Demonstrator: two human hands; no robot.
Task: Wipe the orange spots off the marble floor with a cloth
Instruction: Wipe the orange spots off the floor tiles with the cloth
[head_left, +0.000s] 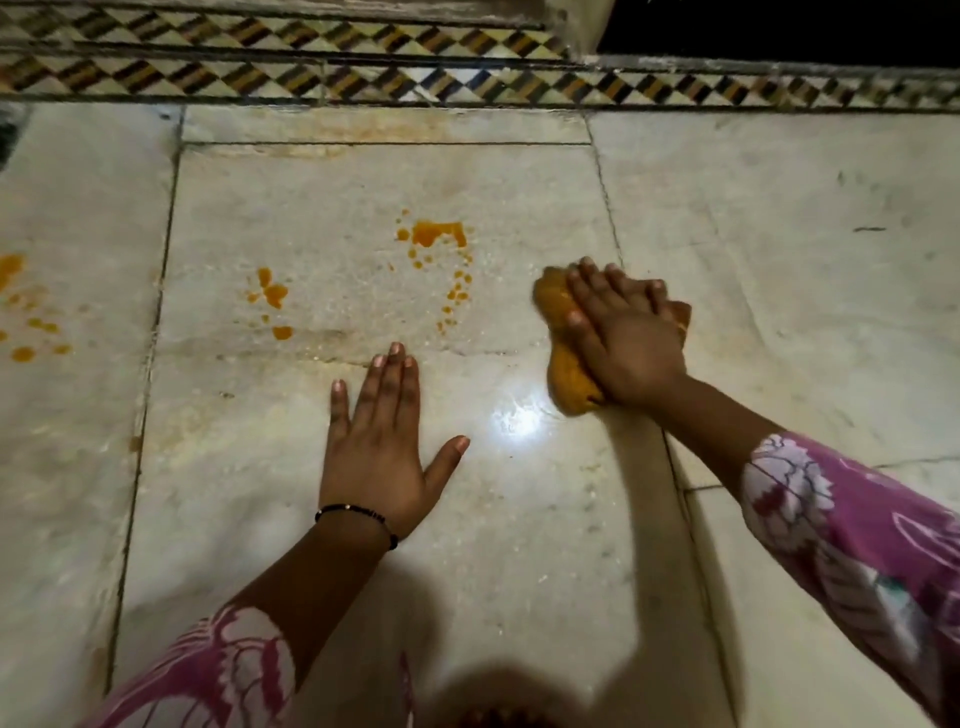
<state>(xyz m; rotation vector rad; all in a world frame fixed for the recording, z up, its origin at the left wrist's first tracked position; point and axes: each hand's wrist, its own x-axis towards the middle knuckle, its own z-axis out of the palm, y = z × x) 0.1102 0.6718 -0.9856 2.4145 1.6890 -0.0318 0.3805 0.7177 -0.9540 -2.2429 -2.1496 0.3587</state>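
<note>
While seen from the head camera, looking down on a pale, veined marble floor (519, 519) of large slabs with dark joints. Right hand (623, 338) at about two o'clock from frame centre, palm down, fingers straight and close together, pressing flat on a crumpled mustard-orange cloth (563, 364); cloth bunched beneath the palm, showing at the hand's nine o'clock side and a little past the knuckles at three o'clock. Left hand (379, 441) near centre, laid flat on bare marble, fingers extended toward twelve o'clock, thumb spread wide toward two o'clock, holding nothing. Thin black bead bracelet (356, 519) round the left wrist. Pink sleeves with white floral print (857, 545) on both forearms, entering from five and seven o'clock.

Bright orange spots (436, 234) at twelve o'clock of the left hand and ten o'clock of the cloth, apart from both: one larger blotch with droplets trailing toward six o'clock. Second cluster of orange splashes (272, 296) at eleven o'clock of the left hand. Third scatter of orange drops (21, 312) at the frame's nine o'clock edge, on the neighbouring slab.

Inlaid border of black, amber and white diamond tiles (363, 78) across twelve o'clock. White glare patch (514, 421) between the hands.
</note>
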